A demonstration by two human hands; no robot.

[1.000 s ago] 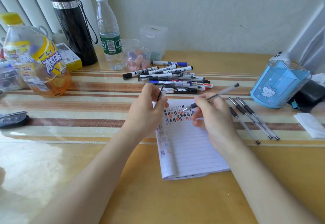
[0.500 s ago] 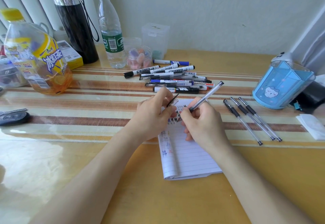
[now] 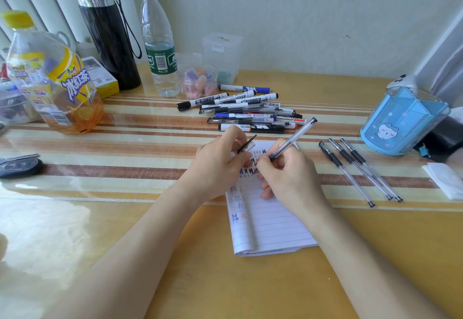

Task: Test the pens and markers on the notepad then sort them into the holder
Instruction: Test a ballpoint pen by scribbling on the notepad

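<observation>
My right hand (image 3: 288, 176) grips a clear black gel pen (image 3: 294, 137) with its tip down on the lined notepad (image 3: 270, 226), among rows of black, red and blue test marks. My left hand (image 3: 220, 166) pinches the pen's cap (image 3: 246, 144) just above the pad's top left corner. A pile of whiteboard markers and pens (image 3: 248, 112) lies behind the pad. Three capped gel pens (image 3: 360, 171) lie side by side to the right. The blue pen holder (image 3: 403, 123) with a cat picture stands at the far right.
An iced tea bottle (image 3: 52, 78), a black flask (image 3: 107, 33), a water bottle (image 3: 159, 43) and a small jar of erasers (image 3: 199, 82) stand along the back left. A key fob (image 3: 18, 167) lies at the left edge, a folded tissue (image 3: 446, 181) at the right.
My right hand swung the pen from nearly flat to a steeper writing angle and brought it closer to my left hand. The left hand holding the cap sank a little toward the pad.
</observation>
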